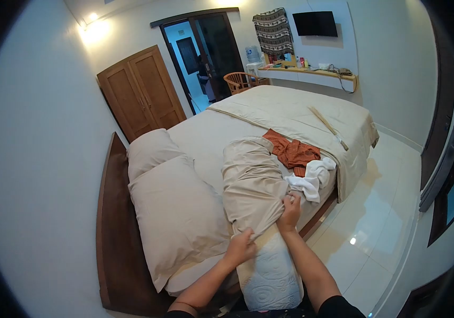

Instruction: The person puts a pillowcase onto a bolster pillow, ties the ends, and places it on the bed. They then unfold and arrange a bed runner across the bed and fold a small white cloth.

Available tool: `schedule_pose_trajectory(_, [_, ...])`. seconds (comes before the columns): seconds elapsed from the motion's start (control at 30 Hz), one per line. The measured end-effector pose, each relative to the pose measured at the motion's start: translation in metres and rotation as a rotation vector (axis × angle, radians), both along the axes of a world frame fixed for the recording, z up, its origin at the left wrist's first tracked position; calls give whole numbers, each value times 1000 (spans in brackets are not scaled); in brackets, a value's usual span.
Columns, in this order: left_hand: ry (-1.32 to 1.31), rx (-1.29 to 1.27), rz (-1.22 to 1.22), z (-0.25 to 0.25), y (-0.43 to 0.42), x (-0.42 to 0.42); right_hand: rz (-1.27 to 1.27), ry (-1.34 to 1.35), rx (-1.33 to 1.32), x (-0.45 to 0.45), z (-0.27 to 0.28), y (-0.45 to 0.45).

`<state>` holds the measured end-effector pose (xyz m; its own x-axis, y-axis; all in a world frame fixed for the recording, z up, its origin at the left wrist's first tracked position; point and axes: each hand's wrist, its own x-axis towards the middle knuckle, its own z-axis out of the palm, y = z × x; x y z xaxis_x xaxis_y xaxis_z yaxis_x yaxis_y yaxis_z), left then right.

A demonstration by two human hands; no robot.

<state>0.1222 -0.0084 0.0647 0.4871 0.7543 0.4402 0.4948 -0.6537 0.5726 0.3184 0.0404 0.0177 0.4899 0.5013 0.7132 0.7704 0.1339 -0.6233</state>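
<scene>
A beige pillowcase (251, 180) lies bunched over the far part of a pillow (270, 273), whose pale quilted near end is uncovered. My left hand (242, 247) is closed on the left side of the case's opening. On the right side of the same opening, my right hand (289, 213) grips the fabric. Left of this pillow, two pillows in beige cases, a near one (176, 212) and a far one (154, 151), rest on the bed by the headboard. Orange cloth (296, 153) and white cloth (312, 180) lie beyond my right hand.
A folded beige cover (285, 108) lies across the bed's foot, with a stick broom (328, 127) on it. The wooden headboard (116, 254) stands at left. Past the bed are a wooden chair (240, 82) and a wall shelf (312, 73). A person (204, 79) is in the doorway.
</scene>
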Motion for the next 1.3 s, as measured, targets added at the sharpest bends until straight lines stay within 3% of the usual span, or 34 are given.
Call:
schedule_pose_trajectory(0.2, [-56, 288, 248, -53, 61, -33, -146, -155, -59, 34, -32, 23])
schedule_pose_trajectory(0.37, [-10, 327, 454, -105, 92, -36, -128, -114, -172, 48, -70, 30])
schedule_pose_trajectory(0.47, [76, 443, 581, -108, 97, -29, -144, -56, -179, 50, -100, 40])
schedule_pose_trajectory(0.67, [107, 520, 442, -150, 111, -35, -134, 36, -222, 55, -132, 31])
schedule_pose_trajectory(0.73, [82, 507, 385, -159, 111, -40, 3, 149, -218, 56, -141, 27])
schedule_pose_trajectory(0.8, [20, 373, 151, -157, 103, -47, 87, 161, -148, 60, -155, 31])
schedule_pose_trajectory(0.87, [23, 257, 125, -144, 85, -48, 169, 175, -70, 56, -165, 37])
schedule_pose_trajectory(0.93, [21, 141, 98, -142, 74, -48, 364, 717, 7, 48, -162, 35])
schedule_pose_trajectory(0.97, [-46, 26, 78, -147, 70, -47, 360, 714, 5, 46, -162, 31])
schedule_pose_trajectory(1.03, [-117, -83, 41, -155, 66, -44, 674, 1082, -82, 43, -135, 17])
schedule_pose_trajectory(1.13, [-536, -510, 30, -171, 41, -41, 740, 964, 26, 38, -55, -27])
schedule_pose_trajectory(1.17, [-674, -670, 33, -180, 20, -43, 724, 964, 10, 40, -64, -43])
schedule_pose_trajectory(1.23, [-945, -953, 33, -184, 1, -44, 348, 559, -275, 49, -87, -58])
schedule_pose_trajectory(1.3, [-1218, -1230, 28, -181, -10, -43, 282, 327, -252, 46, -128, -78])
